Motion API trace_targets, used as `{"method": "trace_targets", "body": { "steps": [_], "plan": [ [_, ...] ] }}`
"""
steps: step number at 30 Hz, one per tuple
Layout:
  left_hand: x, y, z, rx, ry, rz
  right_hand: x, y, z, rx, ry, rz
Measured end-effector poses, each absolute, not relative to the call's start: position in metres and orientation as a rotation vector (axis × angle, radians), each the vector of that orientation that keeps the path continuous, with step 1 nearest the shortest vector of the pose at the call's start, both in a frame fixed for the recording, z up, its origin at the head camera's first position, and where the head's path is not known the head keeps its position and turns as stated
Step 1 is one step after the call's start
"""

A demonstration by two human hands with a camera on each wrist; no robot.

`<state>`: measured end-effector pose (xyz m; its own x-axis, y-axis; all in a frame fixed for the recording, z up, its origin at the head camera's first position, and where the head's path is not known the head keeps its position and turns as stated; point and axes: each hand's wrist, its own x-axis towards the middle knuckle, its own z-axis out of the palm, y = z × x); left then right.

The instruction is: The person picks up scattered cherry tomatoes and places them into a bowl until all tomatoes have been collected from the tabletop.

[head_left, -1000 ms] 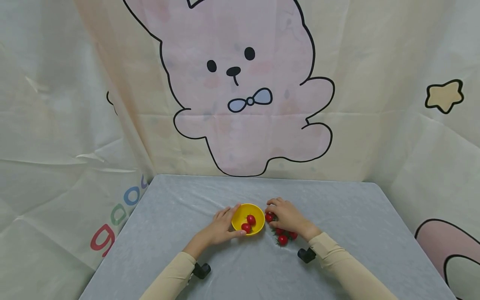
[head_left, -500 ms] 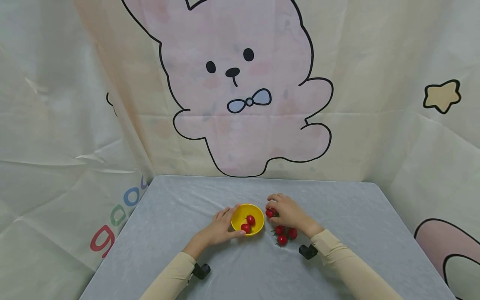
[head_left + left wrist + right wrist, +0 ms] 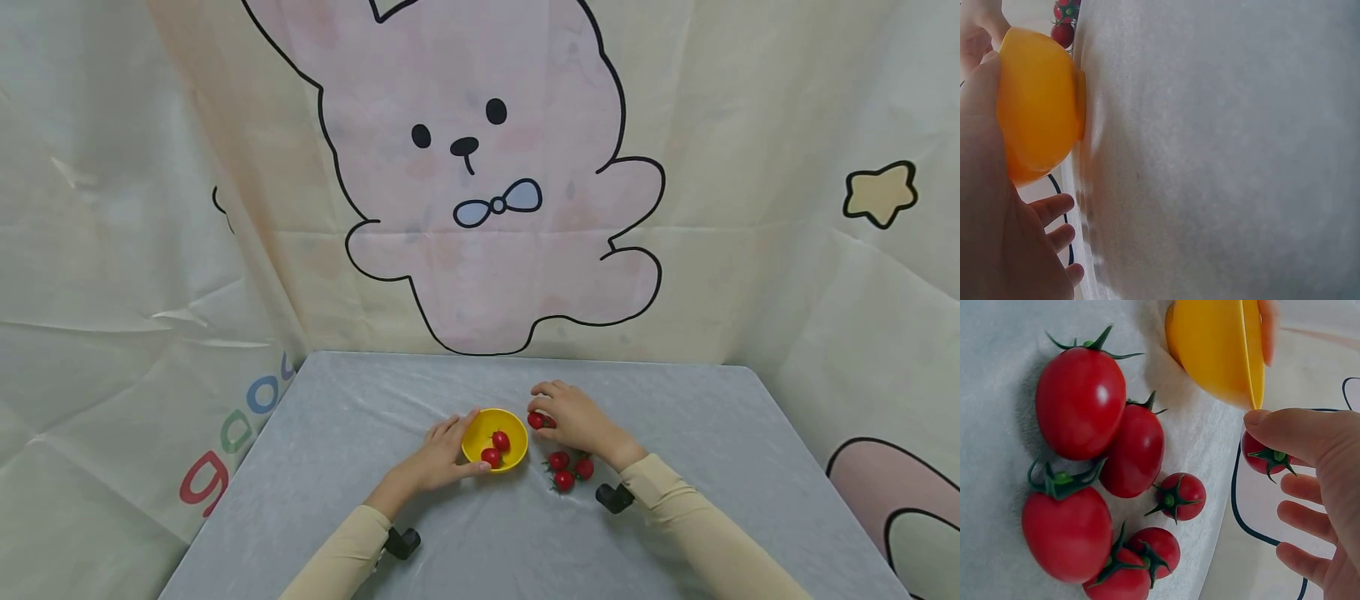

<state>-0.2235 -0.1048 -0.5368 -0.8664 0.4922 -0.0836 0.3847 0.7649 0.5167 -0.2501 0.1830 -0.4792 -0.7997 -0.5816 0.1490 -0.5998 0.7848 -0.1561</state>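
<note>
The left hand (image 3: 438, 452) holds a yellow bowl (image 3: 485, 427), thumb on the near rim and index finger along the far side. Two red cherry tomatoes (image 3: 501, 442) lie in the bowl. In the left wrist view its orange-lit wall (image 3: 1038, 106) sits between thumb and fingers. Just right of the bowl, the right hand (image 3: 579, 423) pinches another cherry tomato (image 3: 1255, 453) by thumb and fingertips, its green stem showing; the other fingers stay loosely spread. Several more cherry tomatoes (image 3: 563, 481) with green stems lie on the table below that hand.
A grey-blue cloth covers the table (image 3: 360, 392). Behind it hangs a curtain (image 3: 705, 275) with a pink cartoon animal. Each wrist bears a black camera mount (image 3: 615, 498).
The right hand has lifted away from the tomato group, moving up and slightly left with a tomato in its fingers. The left hand stays at the bowl.
</note>
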Motion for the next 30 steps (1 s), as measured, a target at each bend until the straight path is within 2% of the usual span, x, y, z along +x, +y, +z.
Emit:
{"method": "trace_targets", "body": {
  "steps": [30],
  "plan": [
    [-0.224,-0.106,-0.539,0.702,2.754,0.73,-0.245,0.157,-0.474,1.026,-2.831,0.26]
  ]
}}
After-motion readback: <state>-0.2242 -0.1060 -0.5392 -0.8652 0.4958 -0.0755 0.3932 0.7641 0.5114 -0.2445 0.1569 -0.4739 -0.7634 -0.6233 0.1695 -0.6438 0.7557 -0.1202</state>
